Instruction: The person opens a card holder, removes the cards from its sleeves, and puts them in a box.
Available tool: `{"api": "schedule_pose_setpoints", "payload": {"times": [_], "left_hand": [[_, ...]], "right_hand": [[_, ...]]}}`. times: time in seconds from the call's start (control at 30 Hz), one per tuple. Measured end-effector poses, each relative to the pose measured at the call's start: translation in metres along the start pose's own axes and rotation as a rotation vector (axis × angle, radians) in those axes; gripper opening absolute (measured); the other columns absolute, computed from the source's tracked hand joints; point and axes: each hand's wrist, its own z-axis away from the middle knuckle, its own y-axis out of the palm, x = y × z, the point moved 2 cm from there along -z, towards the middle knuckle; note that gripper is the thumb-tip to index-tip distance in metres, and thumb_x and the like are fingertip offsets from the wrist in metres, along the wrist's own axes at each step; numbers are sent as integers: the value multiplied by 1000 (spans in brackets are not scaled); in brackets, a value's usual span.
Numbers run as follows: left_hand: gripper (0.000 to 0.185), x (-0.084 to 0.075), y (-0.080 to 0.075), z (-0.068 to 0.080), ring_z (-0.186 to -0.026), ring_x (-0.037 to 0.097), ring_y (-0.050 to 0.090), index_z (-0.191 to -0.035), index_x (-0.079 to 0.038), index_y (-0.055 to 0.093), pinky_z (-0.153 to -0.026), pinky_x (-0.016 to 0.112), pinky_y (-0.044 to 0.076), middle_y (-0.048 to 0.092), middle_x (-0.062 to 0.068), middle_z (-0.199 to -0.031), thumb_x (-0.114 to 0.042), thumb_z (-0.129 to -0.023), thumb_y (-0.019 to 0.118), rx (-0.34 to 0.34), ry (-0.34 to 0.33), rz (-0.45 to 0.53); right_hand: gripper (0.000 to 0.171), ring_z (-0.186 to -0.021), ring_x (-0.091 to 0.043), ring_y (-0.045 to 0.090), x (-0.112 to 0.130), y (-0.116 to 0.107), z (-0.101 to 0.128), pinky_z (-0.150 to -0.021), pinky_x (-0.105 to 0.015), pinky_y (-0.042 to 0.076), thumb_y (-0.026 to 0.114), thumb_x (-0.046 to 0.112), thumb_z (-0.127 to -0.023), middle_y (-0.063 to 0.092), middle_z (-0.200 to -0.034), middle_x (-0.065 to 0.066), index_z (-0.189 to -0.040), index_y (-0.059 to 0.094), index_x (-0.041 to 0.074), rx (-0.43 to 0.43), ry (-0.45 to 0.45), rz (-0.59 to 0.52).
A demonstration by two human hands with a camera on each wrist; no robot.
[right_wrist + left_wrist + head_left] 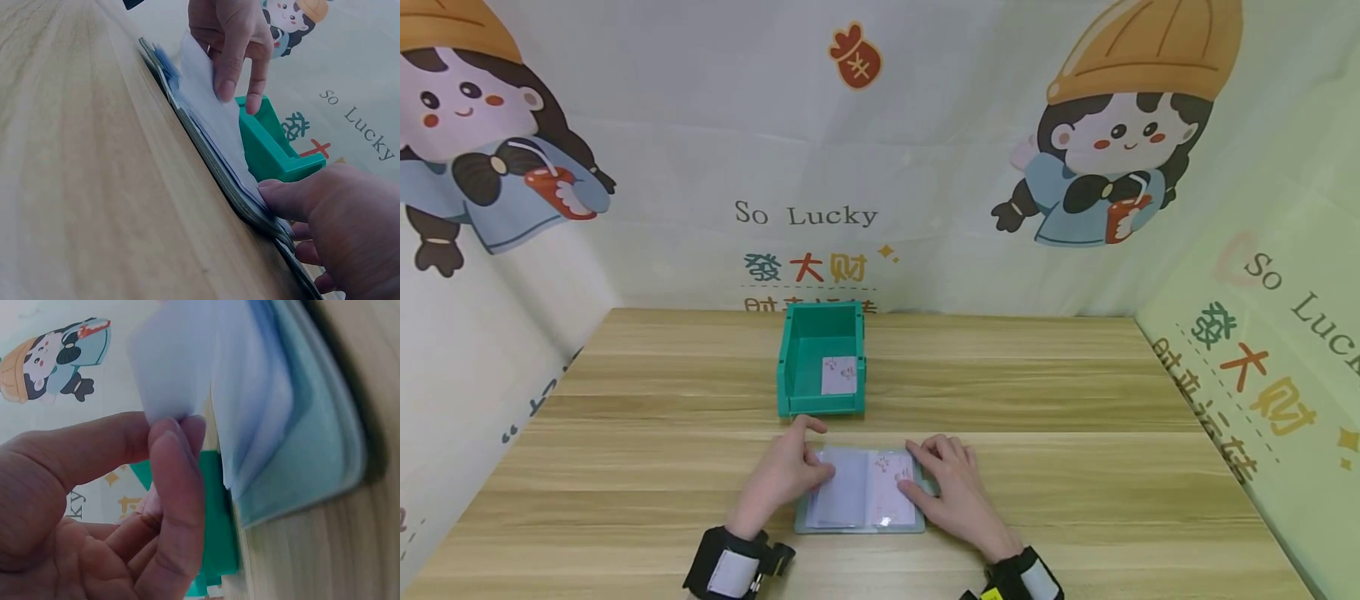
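Note:
A small album with clear sleeves and a pale green cover lies spread on the table. Its right-hand sleeve shows a pale pink card with a floral print. My left hand is over the upper left of the album, and in the left wrist view its thumb and fingertip pinch a translucent white leaf lifted off the others. At the right edge, my right hand holds the album, thumb on the page and fingers along the cover's border. In the right wrist view, the lower fingers are partly hidden.
Just behind the album stands a green plastic bin, with a similar printed card inside. The wood-grain table extends on both sides. A printed cloth backdrop closes off the back and sides.

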Motion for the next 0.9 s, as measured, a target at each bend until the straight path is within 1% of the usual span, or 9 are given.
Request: {"api": "schedule_pose_setpoints", "payload": {"times": [0.13, 0.43, 0.6, 0.7, 0.77, 0.83, 0.9], "left_hand": [[47, 2, -3, 1, -58, 17, 54, -123, -1, 54, -55, 29, 43, 57, 6, -66, 2, -81, 76, -2, -4, -34], [39, 3, 0, 2, -60, 17, 50, -113, -2, 58, -55, 28, 39, 54, 5, -68, 3, -79, 77, -47, 4, -108], [33, 1, 2, 3, -60, 17, 49, -108, -3, 59, -55, 28, 38, 54, 5, -69, 2, -80, 75, -56, 4, -156], [27, -2, 4, 4, -62, 18, 49, -103, -3, 61, -55, 29, 37, 53, 5, -69, 2, -80, 74, -70, 18, -196], [23, -6, 8, 4, -64, 17, 48, -99, -3, 64, -57, 28, 37, 53, 4, -71, 5, -78, 71, -81, 46, -225], [22, -9, 14, 4, -67, 17, 48, -93, -3, 67, -59, 28, 38, 54, 4, -72, 10, -75, 68, -95, 109, -255], [23, -12, 21, 4, -69, 15, 49, -88, -4, 69, -61, 27, 41, 57, 3, -74, 13, -73, 65, -103, 186, -271]], "right_hand": [[50, -104, -17, 43, 1, 0, 0, -91, -39, 28, 72, 32, -90, 55, -109, -1, -133, 65, 7, 2, 2, -7], [49, -104, -17, 43, 0, 1, -1, -91, -40, 29, 72, 32, -91, 54, -109, 0, -133, 65, 8, 13, -8, 4], [49, -105, -17, 42, 0, 2, -1, -91, -40, 28, 72, 32, -91, 53, -109, 0, -133, 66, 8, 11, -7, 9], [49, -105, -17, 42, 0, 2, -1, -91, -40, 28, 72, 33, -91, 53, -109, 0, -132, 66, 8, 8, -7, 12], [49, -105, -17, 42, -1, 2, -1, -91, -39, 28, 72, 33, -91, 53, -109, 0, -133, 66, 8, 8, -4, 11], [50, -105, -17, 42, 0, 1, 0, -91, -40, 28, 72, 33, -91, 53, -109, 0, -133, 66, 8, 7, -2, 7], [49, -104, -17, 42, -1, 1, 0, -91, -39, 29, 73, 34, -91, 53, -109, 0, -133, 66, 9, 4, -1, 10]]}}
